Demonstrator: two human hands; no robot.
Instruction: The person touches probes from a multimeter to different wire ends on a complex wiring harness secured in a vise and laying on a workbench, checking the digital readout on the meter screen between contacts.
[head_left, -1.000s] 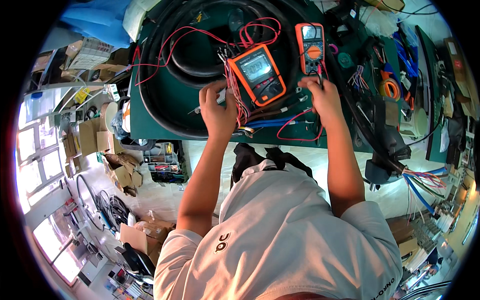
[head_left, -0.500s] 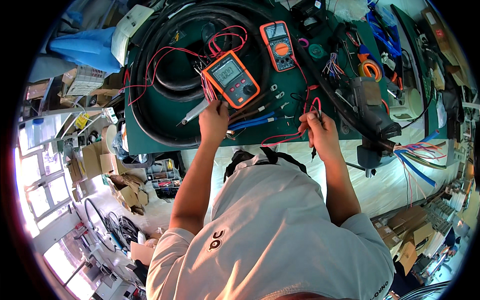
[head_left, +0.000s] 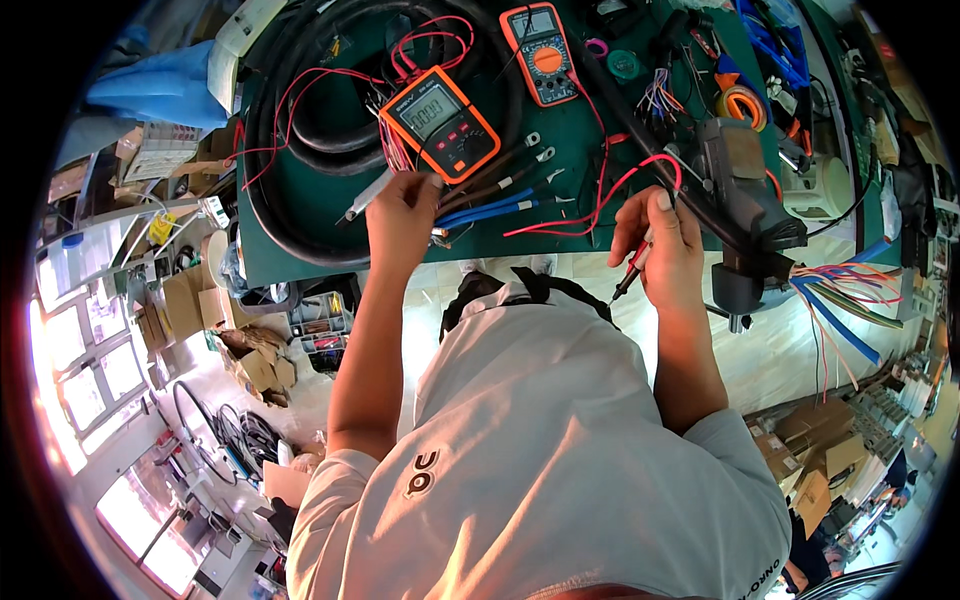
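An orange-cased meter (head_left: 440, 124) with a lit screen lies on the green worktop (head_left: 560, 245), with red leads and bundled thin wires at its side. A smaller orange multimeter (head_left: 540, 55) is farther back on the right. My left hand (head_left: 400, 220) is closed just below the larger meter, beside a silver rod-like tool (head_left: 366, 196); what its fingers hold is hidden. My right hand (head_left: 660, 240) grips a red-and-black test probe (head_left: 632, 270), its tip pointing down-left past the worktop's front edge. Brown and blue cables (head_left: 490, 210) with metal lugs lie between my hands.
A thick black coiled cable (head_left: 270, 190) surrounds the meters. A dark machine (head_left: 740, 190) with loose coloured wires (head_left: 840, 300) occupies the right. Tape rolls (head_left: 740, 105) and tools lie behind it. Cardboard boxes (head_left: 255, 365) and an organiser (head_left: 325, 325) are below, left.
My right hand has moved away from the smaller multimeter, and the probe in it has swung to a down-left angle. My left hand stays below the larger meter. The whole view has shifted.
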